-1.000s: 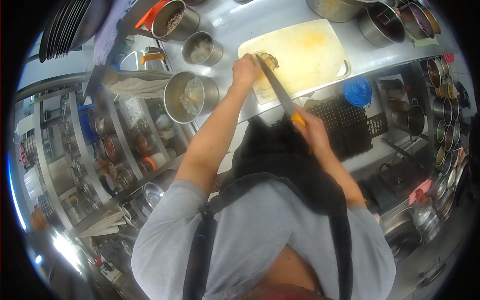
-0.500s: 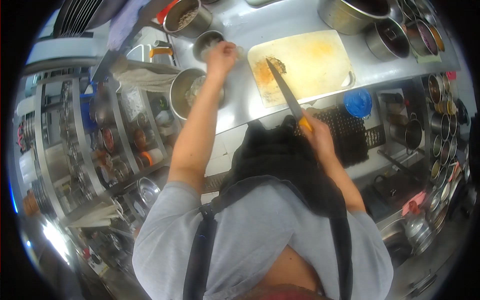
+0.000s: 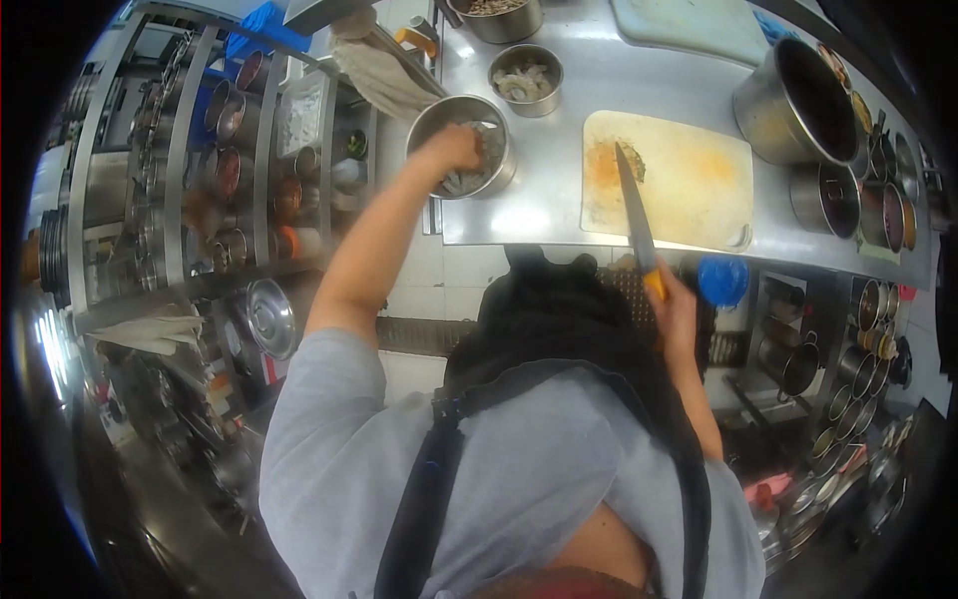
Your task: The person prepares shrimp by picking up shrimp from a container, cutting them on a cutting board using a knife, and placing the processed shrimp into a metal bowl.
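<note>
My left hand (image 3: 456,150) reaches into a steel pot (image 3: 510,165) of pale, translucent pieces, its fingers bent and their tips hidden among the contents. In my right hand (image 3: 676,299) is a knife (image 3: 637,215) with an orange handle, its blade over the left part of a white cutting board (image 3: 704,180). Small dark scraps (image 3: 633,162) lie by the blade tip, and orange stains mark the board. Behind the left pot stands a smaller steel pot (image 3: 526,80) with similar pale pieces.
Another pot (image 3: 499,18) with small pieces stands at the back. Large pots (image 3: 798,105) are to the right of the board. A second board (image 3: 689,28) lies behind. A cloth (image 3: 384,72) hangs left of the steel counter (image 3: 539,220).
My left hand has gone from the board to the smaller pot, then down into the larger left pot. The knife stays in my right hand. The view has turned and shifted left.
</note>
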`<state>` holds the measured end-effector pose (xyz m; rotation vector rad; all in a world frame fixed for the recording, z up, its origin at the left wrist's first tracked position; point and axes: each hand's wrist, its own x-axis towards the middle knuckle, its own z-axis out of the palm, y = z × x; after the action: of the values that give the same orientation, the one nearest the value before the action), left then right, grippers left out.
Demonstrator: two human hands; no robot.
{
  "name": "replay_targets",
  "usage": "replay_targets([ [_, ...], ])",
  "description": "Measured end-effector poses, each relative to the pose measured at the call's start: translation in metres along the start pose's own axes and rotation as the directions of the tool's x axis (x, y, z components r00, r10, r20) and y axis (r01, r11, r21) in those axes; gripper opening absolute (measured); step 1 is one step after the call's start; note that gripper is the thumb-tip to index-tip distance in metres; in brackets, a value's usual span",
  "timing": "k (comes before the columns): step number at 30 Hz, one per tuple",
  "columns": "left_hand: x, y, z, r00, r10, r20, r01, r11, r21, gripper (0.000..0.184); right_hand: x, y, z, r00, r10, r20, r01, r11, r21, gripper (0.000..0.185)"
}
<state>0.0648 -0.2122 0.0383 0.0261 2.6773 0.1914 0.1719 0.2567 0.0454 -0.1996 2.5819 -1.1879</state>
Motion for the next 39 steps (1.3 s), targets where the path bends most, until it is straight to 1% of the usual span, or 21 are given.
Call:
replay_targets([
  [3, -0.003, 0.011, 0.028, 0.995, -0.104, 0.008, 0.103, 0.991, 0.080, 0.032, 0.001, 0.004, 0.000, 1.000, 0.003, 0.006, -0.003, 0.999, -0.047, 0.056],
  [5, 0.002, 0.006, 0.031, 0.947, -0.295, -0.124, 0.289, 0.955, -0.066, 0.029, 0.003, 0.006, 0.000, 1.000, -0.021, -0.005, 0.021, 0.999, -0.046, 0.056],
  [8, 0.019, -0.026, 0.036, 0.955, -0.294, -0.045, 0.290, 0.954, -0.073, 0.028, 0.002, -0.006, -0.005, 0.999, 0.028, 0.025, -0.027, 0.998, -0.050, 0.055],
  [9, 0.011, -0.024, 0.018, 0.983, -0.177, -0.052, 0.178, 0.984, 0.008, 0.029, 0.002, -0.006, -0.005, 0.999, 0.030, 0.030, -0.029, 0.999, -0.024, 0.055],
  [10, 0.005, -0.026, 0.013, 0.984, -0.172, -0.051, 0.173, 0.985, 0.013, 0.029, 0.001, -0.006, -0.005, 0.999, 0.033, 0.033, -0.033, 0.999, 0.003, 0.055],
  [13, -0.008, -0.032, 0.008, 0.966, -0.200, -0.163, 0.143, 0.940, -0.308, 0.033, 0.000, -0.005, -0.002, 1.000, 0.013, 0.017, -0.013, 0.999, 0.032, 0.056],
  [14, -0.010, -0.033, 0.007, 0.968, -0.190, -0.163, 0.135, 0.944, -0.302, 0.033, -0.001, -0.006, -0.003, 1.000, 0.019, 0.008, -0.019, 0.999, 0.036, 0.056],
  [16, -0.020, -0.019, -0.005, 0.964, -0.261, -0.056, 0.141, 0.677, -0.723, 0.030, -0.001, -0.019, -0.006, 0.992, 0.121, 0.044, -0.120, 0.992, -0.034, 0.056],
  [17, -0.032, 0.003, -0.022, 0.970, -0.233, -0.075, 0.083, 0.600, -0.796, 0.028, -0.003, -0.019, -0.004, 0.990, 0.136, 0.028, -0.135, 0.990, -0.031, 0.056],
  [18, -0.037, 0.025, -0.034, 0.975, -0.210, -0.071, 0.073, 0.605, -0.793, 0.028, -0.005, -0.017, -0.003, 0.997, 0.076, 0.015, -0.076, 0.997, -0.014, 0.056],
  [19, -0.039, 0.045, -0.043, 0.972, -0.166, -0.166, 0.000, 0.709, -0.705, 0.028, -0.006, -0.015, -0.001, 1.000, 0.014, 0.002, -0.014, 1.000, 0.000, 0.056],
  [20, -0.039, 0.065, -0.048, 0.960, -0.111, -0.258, -0.069, 0.796, -0.602, 0.027, -0.007, -0.012, 0.002, 1.000, 0.027, -0.011, -0.027, 1.000, -0.002, 0.056],
  [21, -0.036, 0.086, -0.049, 0.952, -0.053, -0.303, -0.119, 0.843, -0.524, 0.028, -0.006, -0.009, 0.005, 0.999, -0.030, -0.022, 0.030, 0.999, -0.019, 0.055],
  [23, -0.016, 0.121, -0.037, 0.953, 0.005, -0.304, -0.166, 0.847, -0.504, 0.029, -0.003, -0.007, 0.009, 0.989, -0.140, -0.047, 0.139, 0.990, -0.025, 0.055],
  [27, 0.050, 0.167, 0.023, 0.961, 0.041, -0.275, -0.176, 0.854, -0.490, 0.031, 0.007, 0.002, 0.013, 0.999, -0.055, 0.002, 0.054, 0.993, -0.109, 0.054],
  [29, 0.076, 0.176, 0.054, 0.939, 0.038, -0.343, -0.146, 0.945, -0.294, 0.027, 0.007, 0.004, 0.011, 0.999, 0.013, -0.045, -0.015, 0.999, -0.032, 0.054],
  [30, 0.074, 0.179, 0.057, 0.939, 0.044, -0.340, -0.151, 0.944, -0.294, 0.027, 0.006, 0.006, 0.010, 0.999, 0.019, -0.049, -0.020, 0.999, -0.033, 0.054],
  [32, 0.067, 0.181, 0.061, 0.787, 0.132, -0.603, -0.318, 0.924, -0.212, 0.021, 0.004, 0.011, 0.009, 0.994, -0.019, -0.112, 0.016, 0.999, -0.028, 0.055],
  [33, 0.066, 0.181, 0.059, 0.790, 0.143, -0.597, -0.325, 0.923, -0.208, 0.021, 0.004, 0.011, 0.007, 0.993, -0.008, -0.118, 0.006, 1.000, -0.023, 0.055],
  [35, 0.063, 0.179, 0.056, 0.756, 0.241, -0.609, -0.406, 0.902, -0.147, 0.017, 0.002, 0.009, 0.007, 0.999, 0.048, -0.018, -0.046, 0.995, 0.094, 0.056],
  [39, 0.066, 0.174, 0.064, 0.829, 0.272, -0.490, -0.375, 0.919, -0.125, 0.017, 0.005, 0.017, 0.026, 0.996, -0.011, -0.092, 0.025, 0.988, 0.152, 0.058],
])
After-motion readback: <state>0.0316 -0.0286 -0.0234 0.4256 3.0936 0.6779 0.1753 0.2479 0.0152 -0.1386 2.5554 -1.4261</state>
